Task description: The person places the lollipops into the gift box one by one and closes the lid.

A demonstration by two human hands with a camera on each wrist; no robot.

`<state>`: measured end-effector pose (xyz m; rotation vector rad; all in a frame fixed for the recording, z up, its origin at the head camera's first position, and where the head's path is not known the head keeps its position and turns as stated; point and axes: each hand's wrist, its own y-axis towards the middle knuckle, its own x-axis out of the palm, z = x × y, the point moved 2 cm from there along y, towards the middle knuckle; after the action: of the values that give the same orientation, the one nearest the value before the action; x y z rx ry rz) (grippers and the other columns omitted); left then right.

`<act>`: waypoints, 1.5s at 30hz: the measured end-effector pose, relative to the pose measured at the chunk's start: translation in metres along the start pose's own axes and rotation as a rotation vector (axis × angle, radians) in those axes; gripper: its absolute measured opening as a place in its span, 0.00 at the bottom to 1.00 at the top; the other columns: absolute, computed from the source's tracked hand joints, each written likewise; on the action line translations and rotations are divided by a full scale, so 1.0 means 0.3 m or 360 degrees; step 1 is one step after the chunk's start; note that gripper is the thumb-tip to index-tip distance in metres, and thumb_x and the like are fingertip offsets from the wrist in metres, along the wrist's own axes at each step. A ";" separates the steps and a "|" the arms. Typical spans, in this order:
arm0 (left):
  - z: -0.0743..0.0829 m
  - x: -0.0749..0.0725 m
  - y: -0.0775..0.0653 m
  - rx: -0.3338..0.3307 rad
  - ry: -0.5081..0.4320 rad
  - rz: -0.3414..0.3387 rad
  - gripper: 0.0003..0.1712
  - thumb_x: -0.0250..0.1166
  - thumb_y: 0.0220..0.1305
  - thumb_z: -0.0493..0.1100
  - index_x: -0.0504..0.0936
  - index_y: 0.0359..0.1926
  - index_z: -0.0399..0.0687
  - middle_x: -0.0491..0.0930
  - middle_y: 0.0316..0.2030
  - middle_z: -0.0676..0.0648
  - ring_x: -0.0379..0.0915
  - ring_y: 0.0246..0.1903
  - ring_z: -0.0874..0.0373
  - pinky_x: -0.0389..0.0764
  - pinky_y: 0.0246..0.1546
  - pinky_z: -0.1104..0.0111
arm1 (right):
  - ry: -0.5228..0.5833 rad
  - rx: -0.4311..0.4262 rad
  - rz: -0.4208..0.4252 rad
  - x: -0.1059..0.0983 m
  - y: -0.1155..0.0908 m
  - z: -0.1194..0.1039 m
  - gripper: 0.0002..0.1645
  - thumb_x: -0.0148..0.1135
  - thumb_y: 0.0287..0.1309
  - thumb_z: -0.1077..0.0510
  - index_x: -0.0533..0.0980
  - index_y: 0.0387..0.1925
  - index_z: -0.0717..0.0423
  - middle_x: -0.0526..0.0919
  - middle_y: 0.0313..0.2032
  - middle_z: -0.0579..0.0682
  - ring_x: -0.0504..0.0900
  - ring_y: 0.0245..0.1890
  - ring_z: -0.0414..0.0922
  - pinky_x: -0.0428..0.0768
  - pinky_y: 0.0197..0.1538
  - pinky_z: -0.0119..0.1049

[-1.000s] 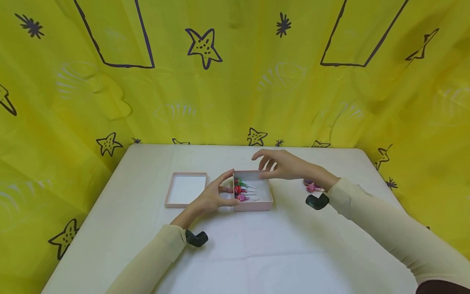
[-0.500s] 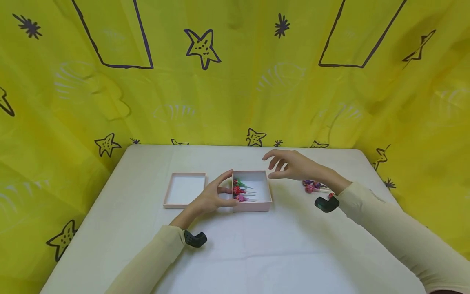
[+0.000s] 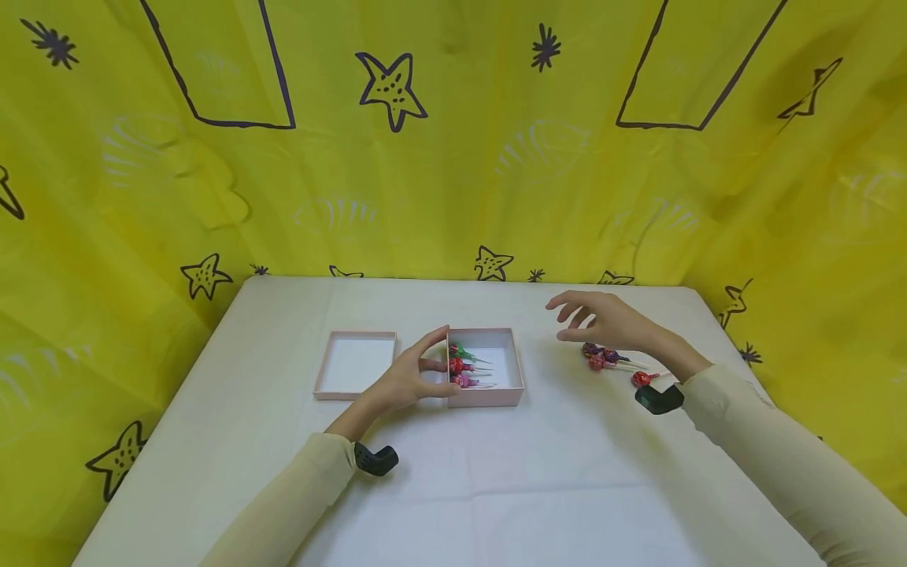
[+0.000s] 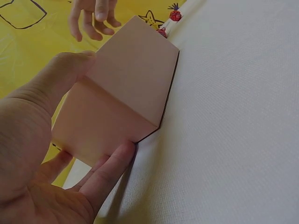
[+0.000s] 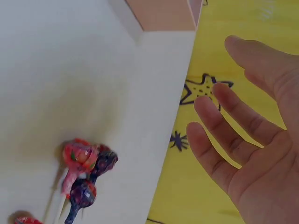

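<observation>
A shallow pink box (image 3: 485, 398) with a white inside stands at the middle of the table. In it, along the left wall, lie several wrapped lollipops (image 3: 462, 367), green, red and pink, sticks to the right. My left hand (image 3: 404, 379) grips the box's left side, thumb on the near wall (image 4: 70, 70) and fingers at the far and left sides. Right of the box, my right hand (image 3: 602, 318) is raised over the table with bent, spread fingers, holding nothing. Just beyond it lies a bunch of purple and pink lollipops (image 5: 80, 156); a red lollipop (image 3: 643, 379) lies nearer, by the wrist.
The box's pink-edged lid (image 3: 357, 365) lies inside-up to the left of the box. A white cloth covers the table (image 3: 538, 504). Behind and at the sides hangs a yellow curtain (image 3: 453, 181) with drawn stars.
My right hand has moved from over the box's right edge out to the right, toward the loose lollipops, bringing the red one into sight. My left hand keeps its hold on the box.
</observation>
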<state>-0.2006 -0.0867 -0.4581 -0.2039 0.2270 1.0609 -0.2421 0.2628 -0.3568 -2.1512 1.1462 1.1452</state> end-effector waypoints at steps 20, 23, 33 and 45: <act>-0.008 -0.006 0.006 0.0021 0.0002 -0.0004 0.59 0.79 0.57 0.40 0.52 0.82 0.56 0.53 0.79 0.47 0.76 0.60 0.44 0.84 0.49 0.59 | 0.0027 0.0067 -0.0127 -0.027 -0.054 0.167 0.27 0.71 0.63 0.61 0.76 0.63 0.56 0.85 0.52 0.62 0.85 0.48 0.55 0.83 0.51 0.53; -0.009 -0.006 0.006 0.0016 -0.0003 -0.0004 0.59 0.79 0.57 0.40 0.52 0.82 0.56 0.53 0.79 0.47 0.76 0.60 0.44 0.84 0.48 0.60 | 0.0032 0.0118 -0.0197 -0.025 -0.053 0.189 0.28 0.69 0.65 0.62 0.75 0.65 0.58 0.83 0.54 0.63 0.84 0.51 0.58 0.82 0.53 0.56; -0.008 -0.004 0.005 0.0011 0.0002 -0.0009 0.59 0.79 0.57 0.39 0.53 0.82 0.57 0.54 0.79 0.48 0.77 0.60 0.45 0.84 0.49 0.60 | 0.0026 0.0225 -0.0363 -0.009 -0.046 0.240 0.25 0.66 0.68 0.62 0.75 0.65 0.60 0.81 0.56 0.66 0.81 0.54 0.63 0.82 0.53 0.56; -0.003 -0.004 0.005 0.0021 -0.0022 -0.0018 0.60 0.79 0.56 0.41 0.52 0.82 0.57 0.54 0.79 0.49 0.76 0.60 0.44 0.84 0.45 0.62 | 0.0020 0.0240 -0.0461 0.009 -0.037 0.270 0.18 0.64 0.68 0.65 0.80 0.59 0.59 0.85 0.51 0.60 0.82 0.53 0.62 0.82 0.55 0.56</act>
<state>-0.2025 -0.0872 -0.4588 -0.1856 0.2203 1.0492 -0.2695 0.3236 -0.4041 -2.1240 0.8603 0.8893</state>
